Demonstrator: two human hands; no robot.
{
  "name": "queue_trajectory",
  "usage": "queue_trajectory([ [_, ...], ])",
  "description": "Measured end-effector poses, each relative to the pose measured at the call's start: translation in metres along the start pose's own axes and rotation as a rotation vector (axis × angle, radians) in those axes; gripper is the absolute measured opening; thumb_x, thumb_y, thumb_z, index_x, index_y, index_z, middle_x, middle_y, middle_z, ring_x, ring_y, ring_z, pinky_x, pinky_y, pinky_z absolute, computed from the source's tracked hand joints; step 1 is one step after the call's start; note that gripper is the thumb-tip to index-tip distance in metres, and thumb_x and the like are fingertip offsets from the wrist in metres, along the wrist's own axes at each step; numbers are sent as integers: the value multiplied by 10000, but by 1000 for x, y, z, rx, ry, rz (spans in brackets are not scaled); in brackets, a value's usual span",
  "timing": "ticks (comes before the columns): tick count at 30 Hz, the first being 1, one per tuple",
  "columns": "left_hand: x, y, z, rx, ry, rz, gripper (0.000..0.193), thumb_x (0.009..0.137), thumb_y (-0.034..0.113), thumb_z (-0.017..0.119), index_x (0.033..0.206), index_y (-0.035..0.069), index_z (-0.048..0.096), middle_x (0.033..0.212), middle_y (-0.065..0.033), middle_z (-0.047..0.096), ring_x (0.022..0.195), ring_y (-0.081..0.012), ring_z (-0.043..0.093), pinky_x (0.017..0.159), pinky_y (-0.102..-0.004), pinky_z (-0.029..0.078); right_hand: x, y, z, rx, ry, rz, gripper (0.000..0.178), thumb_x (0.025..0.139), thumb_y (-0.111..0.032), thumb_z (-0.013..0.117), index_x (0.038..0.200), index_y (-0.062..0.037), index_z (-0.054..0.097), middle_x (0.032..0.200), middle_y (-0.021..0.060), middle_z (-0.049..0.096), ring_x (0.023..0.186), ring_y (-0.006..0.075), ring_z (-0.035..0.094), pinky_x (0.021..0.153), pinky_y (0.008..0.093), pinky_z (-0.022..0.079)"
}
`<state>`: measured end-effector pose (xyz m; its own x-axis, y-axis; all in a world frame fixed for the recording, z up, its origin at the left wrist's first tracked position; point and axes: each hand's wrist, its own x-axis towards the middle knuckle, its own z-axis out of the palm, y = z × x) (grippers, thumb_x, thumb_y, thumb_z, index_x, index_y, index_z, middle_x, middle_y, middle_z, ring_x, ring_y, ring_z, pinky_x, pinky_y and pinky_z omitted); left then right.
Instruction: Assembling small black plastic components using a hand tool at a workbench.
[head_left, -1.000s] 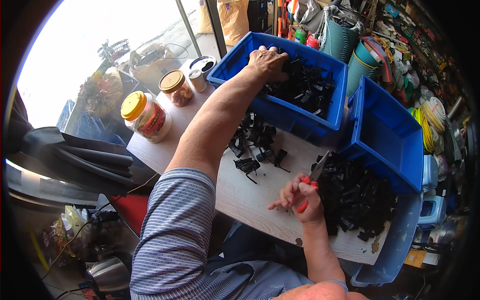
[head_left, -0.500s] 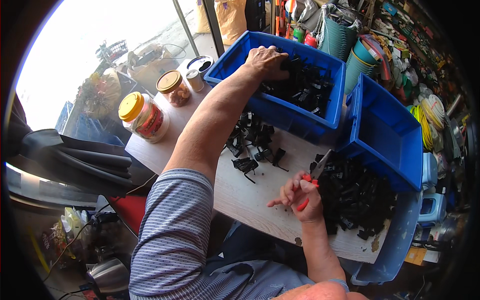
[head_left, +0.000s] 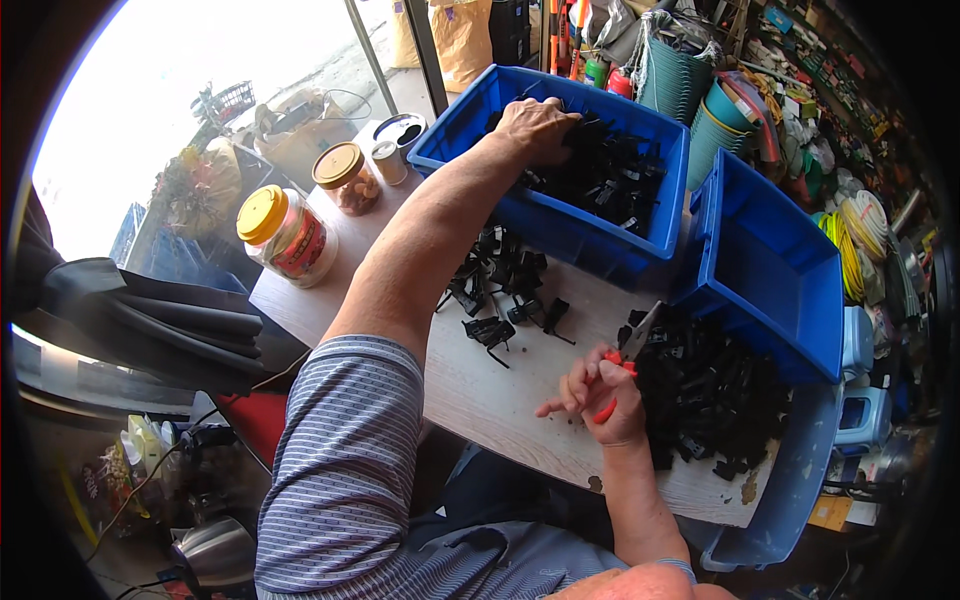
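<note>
Reaching over the table, my left hand (head_left: 537, 127) is down in a blue plastic bin (head_left: 600, 245), among tangled small black plastic parts (head_left: 610, 165). Its fingertips are hidden, so its grip cannot be made out. Closed round red-handled scissors (head_left: 640, 335), my right hand (head_left: 603, 392) hovers above the tabletop, index finger sticking out to the left. The blades point up and away, toward a large heap of black parts (head_left: 705, 395) on the right. A smaller cluster of black parts (head_left: 500, 270) lies on the table in front of the bin, a few pieces apart from it.
An empty-looking blue bin (head_left: 775, 255) leans tilted behind the heap. Two lidded jars, one with a yellow lid (head_left: 262, 212) and one with a brown lid (head_left: 338, 163), stand at the table's left edge beside a small cup (head_left: 389, 160). Stacked green baskets (head_left: 675, 85) are beyond.
My left hand has shifted very slightly to the right within the bin, and the bin has barely moved. My right hand keeps its hold on the scissors in the same place.
</note>
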<state>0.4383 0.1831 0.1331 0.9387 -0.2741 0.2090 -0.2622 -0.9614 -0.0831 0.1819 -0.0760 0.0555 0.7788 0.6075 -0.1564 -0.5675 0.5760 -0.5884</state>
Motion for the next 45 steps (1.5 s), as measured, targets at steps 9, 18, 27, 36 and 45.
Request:
queue_trajectory([
  [9, -4, -4, -6, -54, 161, -45, 510, 760, 360, 725, 1240, 213, 634, 1085, -137, 651, 976, -321, 680, 791, -439, 562, -2, -1, -3, -87, -55, 80, 201, 906, -282, 516, 887, -88, 467, 643, 86, 459, 618, 223, 519, 717, 638, 555],
  [18, -15, -26, -15, -339, 497, -94, 393, 758, 322, 738, 1116, 173, 671, 970, -172, 672, 926, -363, 678, 790, -456, 552, 0, 4, -3, -118, -34, 28, 183, 909, -276, 510, 902, -95, 479, 649, 82, 462, 634, 214, 517, 721, 622, 565],
  [27, -71, -15, -43, -731, 799, -258, 324, 821, 149, 740, 1127, 63, 682, 943, -106, 742, 885, -147, 704, 814, -297, 549, 0, 1, -3, -33, -21, -13, 182, 903, -273, 514, 888, -98, 466, 645, 82, 447, 614, 217, 498, 715, 621, 565],
  [36, -156, 3, -27, -1088, 1135, -305, 365, 809, 31, 748, 1162, 33, 656, 1001, -69, 693, 894, -121, 632, 809, -271, 519, 0, 6, -6, -204, -72, 23, 203, 899, -294, 517, 886, -102, 452, 645, 78, 440, 611, 212, 502, 699, 620, 567],
  [45, -220, 41, 16, -867, 997, -432, 482, 766, 11, 754, 1226, 61, 617, 1126, -139, 634, 1049, -271, 616, 913, -344, 495, 1, 4, -1, -121, -8, -12, 212, 897, -308, 533, 885, -114, 449, 646, 75, 447, 608, 214, 492, 704, 608, 562],
])
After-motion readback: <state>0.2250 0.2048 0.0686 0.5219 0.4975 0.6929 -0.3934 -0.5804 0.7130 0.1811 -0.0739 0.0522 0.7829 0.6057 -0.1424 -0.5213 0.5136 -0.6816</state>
